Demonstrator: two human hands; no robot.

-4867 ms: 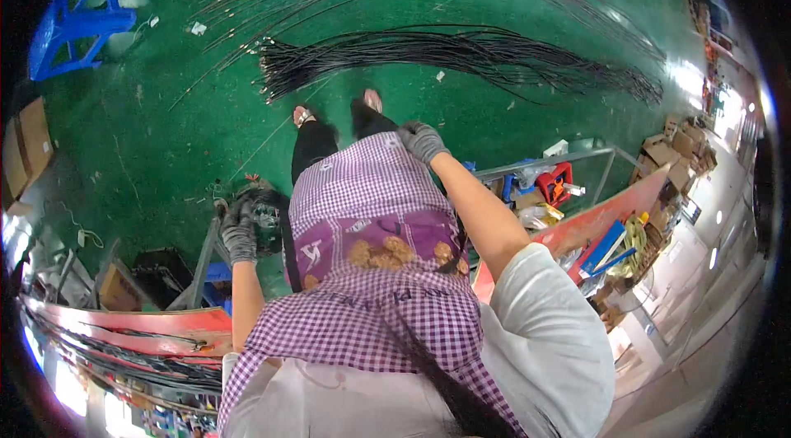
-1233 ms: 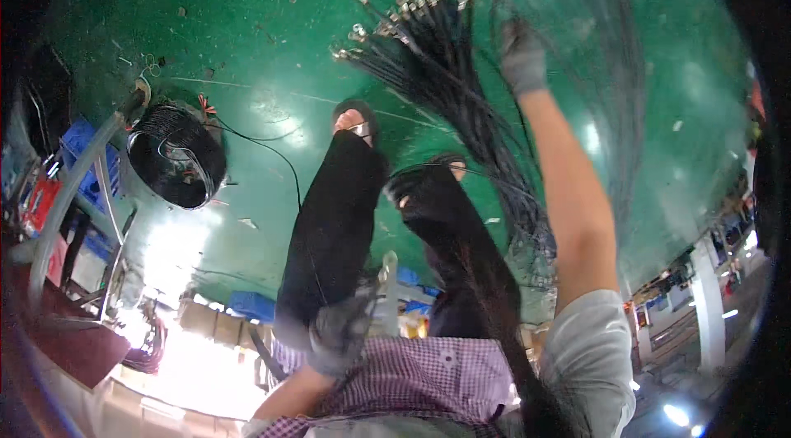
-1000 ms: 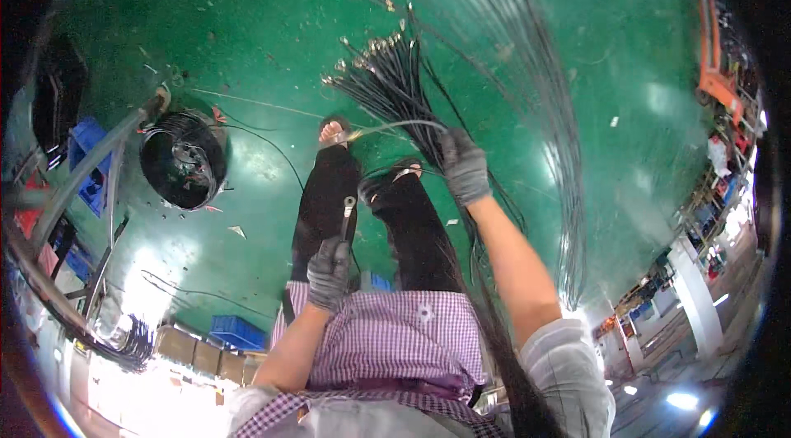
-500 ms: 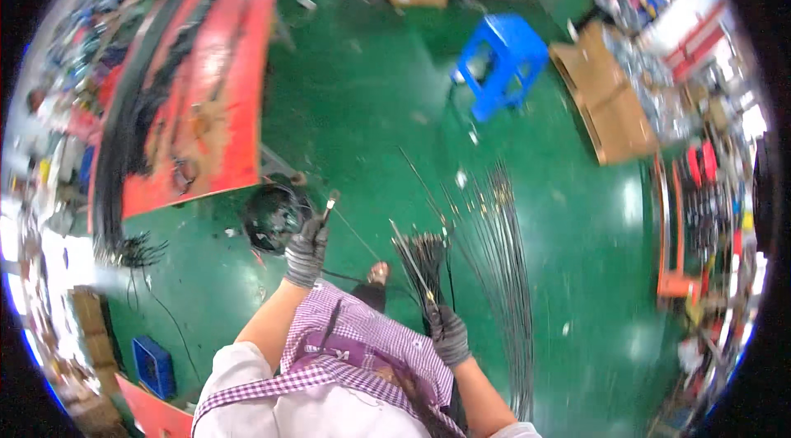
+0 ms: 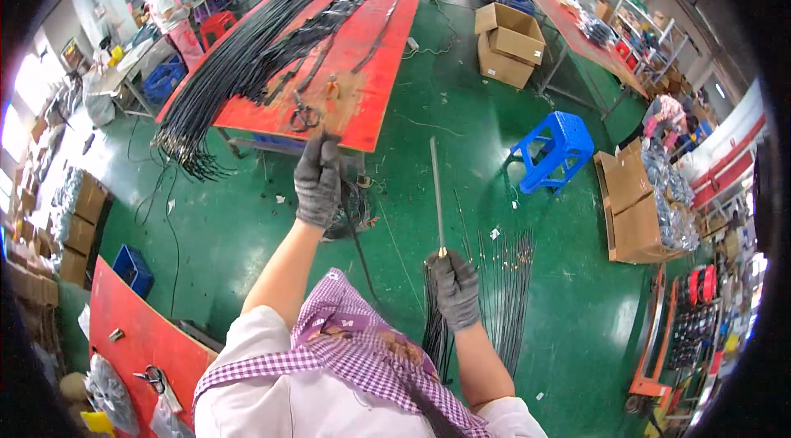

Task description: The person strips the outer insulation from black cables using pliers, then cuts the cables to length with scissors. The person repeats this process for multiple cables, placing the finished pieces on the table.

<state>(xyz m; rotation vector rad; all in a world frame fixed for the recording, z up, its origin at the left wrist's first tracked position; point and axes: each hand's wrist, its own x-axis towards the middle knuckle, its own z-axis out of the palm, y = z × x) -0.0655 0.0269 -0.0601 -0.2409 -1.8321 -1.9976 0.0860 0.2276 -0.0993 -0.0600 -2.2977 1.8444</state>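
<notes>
My left hand (image 5: 318,182), in a grey glove, is raised by the near edge of the red table (image 5: 371,121). Its fingers are closed, and a thin black strip (image 5: 359,248) hangs down beside them, its upper end hidden by the hand. My right hand (image 5: 458,290), gloved as well, grips a black cable just below a brass fitting (image 5: 442,252). From that fitting a thin grey metal rod (image 5: 437,191) points up and away. More black cables (image 5: 437,347) hang under this hand, and a spread of cables with brass ends (image 5: 509,273) lies to its right.
A thick bundle of black cables (image 5: 247,55) covers the red table, with scissors (image 5: 304,115) at its near end. A blue stool (image 5: 560,145) and cardboard boxes (image 5: 634,207) stand ahead right. A second red tabletop (image 5: 140,323) is at lower left; an orange pallet truck (image 5: 655,356) is at right.
The view has tilted up, showing more of the room. My right hand has lifted the rod to near upright. My left hand is now higher, by the table edge.
</notes>
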